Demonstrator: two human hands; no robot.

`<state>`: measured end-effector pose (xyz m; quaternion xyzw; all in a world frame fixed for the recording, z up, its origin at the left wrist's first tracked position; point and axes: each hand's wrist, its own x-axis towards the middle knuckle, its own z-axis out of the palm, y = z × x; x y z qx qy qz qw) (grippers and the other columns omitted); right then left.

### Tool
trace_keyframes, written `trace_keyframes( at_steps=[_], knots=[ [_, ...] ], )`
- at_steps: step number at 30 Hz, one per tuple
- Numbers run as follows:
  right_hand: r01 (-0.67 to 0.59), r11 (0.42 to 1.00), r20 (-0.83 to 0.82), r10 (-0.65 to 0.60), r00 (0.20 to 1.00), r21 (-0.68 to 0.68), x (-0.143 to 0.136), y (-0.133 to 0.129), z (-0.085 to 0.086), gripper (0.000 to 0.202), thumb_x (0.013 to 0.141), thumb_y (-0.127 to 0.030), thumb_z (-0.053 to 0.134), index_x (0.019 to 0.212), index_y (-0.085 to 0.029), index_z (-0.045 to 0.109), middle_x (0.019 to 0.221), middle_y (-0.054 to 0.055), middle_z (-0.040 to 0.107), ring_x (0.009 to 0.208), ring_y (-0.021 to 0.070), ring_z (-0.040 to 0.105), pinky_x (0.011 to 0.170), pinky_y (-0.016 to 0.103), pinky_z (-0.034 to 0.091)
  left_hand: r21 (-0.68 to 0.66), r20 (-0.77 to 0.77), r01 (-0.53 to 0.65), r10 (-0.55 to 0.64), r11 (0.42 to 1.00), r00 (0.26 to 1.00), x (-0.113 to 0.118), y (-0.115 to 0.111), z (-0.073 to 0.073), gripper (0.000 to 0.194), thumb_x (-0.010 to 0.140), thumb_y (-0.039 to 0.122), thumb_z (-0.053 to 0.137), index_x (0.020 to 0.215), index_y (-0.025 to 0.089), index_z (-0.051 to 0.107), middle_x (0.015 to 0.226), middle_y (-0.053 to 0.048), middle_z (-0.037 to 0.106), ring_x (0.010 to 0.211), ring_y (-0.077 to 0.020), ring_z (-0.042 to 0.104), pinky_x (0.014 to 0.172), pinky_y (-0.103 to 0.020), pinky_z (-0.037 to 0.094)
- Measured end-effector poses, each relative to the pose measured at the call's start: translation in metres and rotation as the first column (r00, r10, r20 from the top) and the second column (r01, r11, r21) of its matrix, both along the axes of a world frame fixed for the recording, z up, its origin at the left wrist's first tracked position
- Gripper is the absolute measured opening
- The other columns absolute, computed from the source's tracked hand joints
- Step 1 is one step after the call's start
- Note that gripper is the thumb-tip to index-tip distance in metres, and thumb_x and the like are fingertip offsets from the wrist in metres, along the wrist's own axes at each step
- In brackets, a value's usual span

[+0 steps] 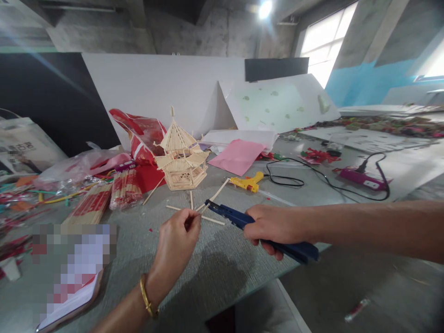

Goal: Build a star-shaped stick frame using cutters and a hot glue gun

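My left hand [178,243], a gold bangle on its wrist, pinches a thin wooden stick [198,209] above the grey table [215,273]. My right hand [274,226] grips a dark blue cutter [239,219] whose tip meets the stick near my left fingers. Beyond them stands a small pavilion model [181,157] built of wooden sticks. Loose sticks [190,201] lie on the table between the model and my hands.
A yellow glue gun [247,182] with a black cord lies right of the model, near a purple power strip [360,179]. Bundled chopstick packs [104,196] and plastic bags sit at left. Pink paper [237,156], white boards, and a blurred notebook [74,277] are present. The table edge is near right.
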<state>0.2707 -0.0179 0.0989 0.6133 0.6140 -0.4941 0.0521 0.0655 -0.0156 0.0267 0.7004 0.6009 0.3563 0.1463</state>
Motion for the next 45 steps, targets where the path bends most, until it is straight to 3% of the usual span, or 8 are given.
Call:
trace_keyframes(
  at_steps=[17,31,40,45],
  knots=[
    [0.036,0.999,-0.01,-0.037,0.999,-0.034,0.0,0.004,-0.004,0.007,0.07,-0.023,0.047,0.069,-0.016,0.046,0.053,0.0,0.052,0.041,0.0096,0.049,0.04,0.019,0.039,0.057,-0.064,0.0,0.004,0.998,0.998,0.0,0.002,-0.004,0.02,0.082,0.026,0.045,0.078,0.018,0.063,0.067,-0.001,0.064,0.062,-0.0149,0.059,0.059,-0.024,0.039],
    [0.007,1.0,0.002,-0.007,1.0,-0.004,0.0,0.005,-0.007,0.008,0.07,-0.023,0.047,0.069,-0.016,0.046,0.052,-0.001,0.051,0.041,0.0102,0.05,0.038,0.02,0.039,0.057,-0.024,0.001,0.0,0.998,1.0,-0.001,0.003,-0.005,0.019,0.081,0.027,0.048,0.076,0.018,0.064,0.064,0.001,0.063,0.058,-0.0132,0.058,0.057,-0.023,0.038],
    [-0.04,0.997,0.026,0.038,0.999,0.063,-0.004,0.008,-0.009,0.009,0.071,-0.023,0.045,0.065,-0.017,0.043,0.046,-0.003,0.046,0.038,0.0097,0.046,0.036,0.019,0.036,0.07,-0.032,-0.007,0.009,0.998,0.999,-0.002,0.004,-0.007,0.02,0.082,0.026,0.047,0.076,0.017,0.064,0.065,0.001,0.063,0.059,-0.013,0.057,0.057,-0.023,0.038],
    [-0.071,0.991,0.068,0.063,0.996,0.116,-0.005,0.011,-0.012,0.014,0.074,-0.022,0.045,0.061,-0.017,0.042,0.044,-0.002,0.045,0.036,0.0099,0.046,0.035,0.02,0.037,0.082,-0.076,-0.014,0.021,0.997,0.997,-0.002,0.004,-0.002,0.021,0.083,0.028,0.046,0.074,0.018,0.062,0.066,0.0,0.064,0.06,-0.0136,0.057,0.057,-0.023,0.037]
  ],
)
